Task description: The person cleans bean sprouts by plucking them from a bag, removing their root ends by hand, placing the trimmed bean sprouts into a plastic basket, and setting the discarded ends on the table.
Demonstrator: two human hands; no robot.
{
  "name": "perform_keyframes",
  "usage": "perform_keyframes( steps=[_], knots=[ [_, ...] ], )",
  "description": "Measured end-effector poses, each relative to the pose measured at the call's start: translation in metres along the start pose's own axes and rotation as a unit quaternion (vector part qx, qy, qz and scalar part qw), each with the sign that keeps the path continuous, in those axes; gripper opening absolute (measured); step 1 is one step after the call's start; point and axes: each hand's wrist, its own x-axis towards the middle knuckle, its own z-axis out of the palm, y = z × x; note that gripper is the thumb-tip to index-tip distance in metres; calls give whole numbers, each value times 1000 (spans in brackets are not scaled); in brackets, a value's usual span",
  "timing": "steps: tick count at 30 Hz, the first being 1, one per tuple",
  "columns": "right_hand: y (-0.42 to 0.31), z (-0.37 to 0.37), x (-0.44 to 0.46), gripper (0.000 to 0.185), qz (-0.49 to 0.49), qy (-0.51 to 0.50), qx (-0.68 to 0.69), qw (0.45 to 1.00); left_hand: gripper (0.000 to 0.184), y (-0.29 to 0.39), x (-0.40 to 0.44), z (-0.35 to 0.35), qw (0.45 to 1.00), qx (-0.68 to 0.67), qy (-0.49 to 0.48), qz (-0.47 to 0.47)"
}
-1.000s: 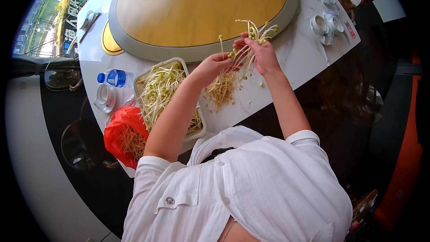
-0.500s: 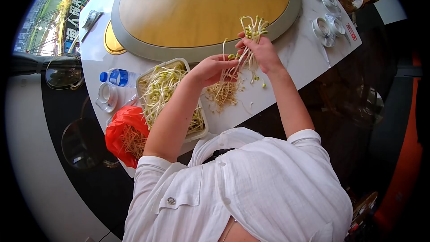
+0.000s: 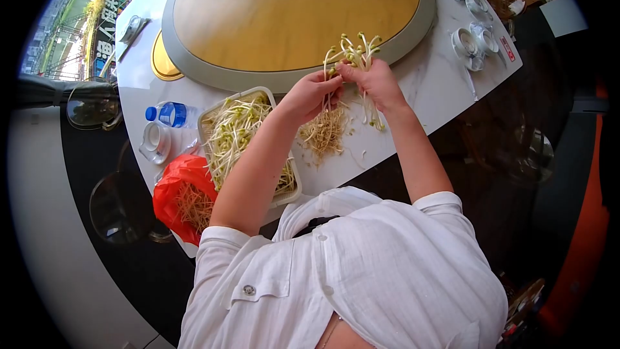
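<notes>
My right hand [image 3: 376,84] is closed round a bunch of bean sprouts [image 3: 361,50], their yellow-green heads above the fingers and pale stems hanging below. Touching it at the fingertips, my left hand [image 3: 312,95] pinches one or a few sprouts; a stem shows above and below its fingers. Beneath the hands lies a pile of thin brownish root ends [image 3: 321,134] on the white table. Left of the pile, a cream rectangular basket [image 3: 294,189] holds many more sprouts, partly hidden by my left forearm.
A red plastic bag [image 3: 169,189] with root ends stands left of the basket. Behind it are a water bottle [image 3: 172,114] and wrapped tableware [image 3: 155,141]. A yellow turntable [image 3: 290,19] with a grey rim fills the table's middle. More wrapped cups [image 3: 475,42] sit at right.
My hands have come together, with the right hand lower and slightly left. The bunch of sprouts has moved down with it and its heads are spread wider.
</notes>
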Motion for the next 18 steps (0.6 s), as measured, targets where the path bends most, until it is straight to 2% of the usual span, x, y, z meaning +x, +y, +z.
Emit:
perform_keyframes(
  steps=[3,6,9,13,16,18],
  knots=[
    [-6,5,-6,15,40,-37,-56,997,9,1,-4,3,999,-16,-24,-16],
    [2,4,-4,16,12,-51,-32,998,7,5,-4,2,999,9,-26,-24],
    [9,0,1,16,-17,-56,-53,997,8,9,-6,3,999,16,-7,-43],
    [16,-3,5,14,-28,-64,-55,996,14,10,-11,4,995,12,-48,-87],
    [12,-4,3,10,11,-117,-33,993,17,9,-10,3,993,3,-69,-100],
    [11,-2,3,10,-30,-117,-69,990,19,8,-10,3,992,7,-71,-106]
  ],
)
